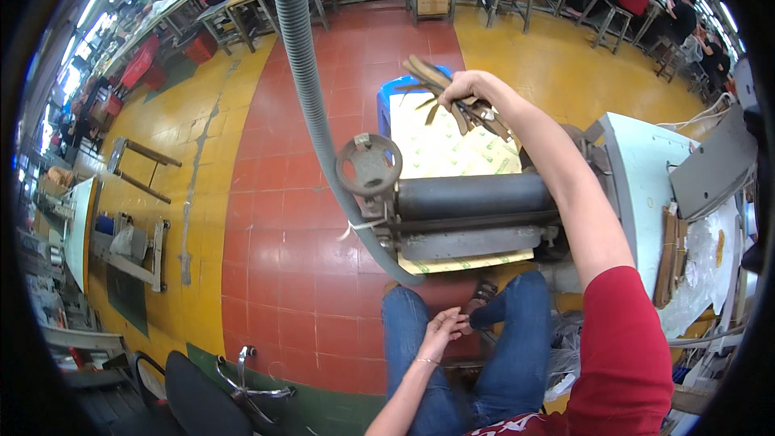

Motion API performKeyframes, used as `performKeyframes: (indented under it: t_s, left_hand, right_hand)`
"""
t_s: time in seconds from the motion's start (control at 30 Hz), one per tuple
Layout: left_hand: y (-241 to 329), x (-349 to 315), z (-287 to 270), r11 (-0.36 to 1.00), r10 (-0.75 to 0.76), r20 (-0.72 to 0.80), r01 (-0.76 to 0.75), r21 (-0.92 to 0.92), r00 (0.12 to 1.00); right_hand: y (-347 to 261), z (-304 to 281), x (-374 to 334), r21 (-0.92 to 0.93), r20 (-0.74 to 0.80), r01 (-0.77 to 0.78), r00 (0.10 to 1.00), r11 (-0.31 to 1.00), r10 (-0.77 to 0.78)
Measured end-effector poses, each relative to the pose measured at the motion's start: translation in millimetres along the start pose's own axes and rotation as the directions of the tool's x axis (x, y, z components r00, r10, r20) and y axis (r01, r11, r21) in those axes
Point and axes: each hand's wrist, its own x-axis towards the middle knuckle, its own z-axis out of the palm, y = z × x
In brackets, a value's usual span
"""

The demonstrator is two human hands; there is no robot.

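Observation:
My right arm reaches forward over the roller machine (476, 198). My right hand (478, 90) is closed round a bundle of thin brown strips (428, 73), which look like leather and fan out to both sides of the fist. Below the bundle lies a pale yellow printed sheet (444, 149) on something blue (384, 109), behind the dark roller. My left hand (444, 328) is low over my lap, between my knees and apart from the machine. Its fingertips are pinched together; anything small between them cannot be made out.
A grey corrugated hose (303, 56) hangs down left of the machine, beside a round handwheel (369, 165). On the right stands a pale table (646, 186) with more brown strips (669, 254). A wheeled chair (202, 391) is at lower left. Several people sit at benches farther back.

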Motion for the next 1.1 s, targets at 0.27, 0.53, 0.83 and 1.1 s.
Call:
performKeyframes:
  t_s: [0.27, 0.53, 0.83, 1.1]
  left_hand:
    - [-6.4, -53.1, 49.0, 0.93, 0.33, 0.155, -0.348, 0.114, 0.931]
    - [-28.2, -128.6, 56.5, 0.796, 0.58, 0.244, -0.477, -0.374, 0.777]
    - [-70.6, -168.3, 12.4, 0.969, 0.223, 0.166, -0.201, -0.143, 0.961]
    - [-53.2, -151.5, 14.0, 0.909, 0.378, 0.118, -0.393, 0.139, 0.918]
  right_hand:
    - [-6.3, 18.5, -191.6, 0.236, -0.274, 0.421, 0.894, 0.876, -0.356]
    - [134.9, 226.7, -409.9, -0.062, 0.17, 0.433, 0.893, 0.899, -0.418]
    - [190.0, 345.7, -470.9, -0.303, 0.087, 0.122, 0.991, 0.945, -0.1]
    - [198.4, 339.1, -456.5, -0.394, -0.004, 0.178, 0.981, 0.902, -0.195]
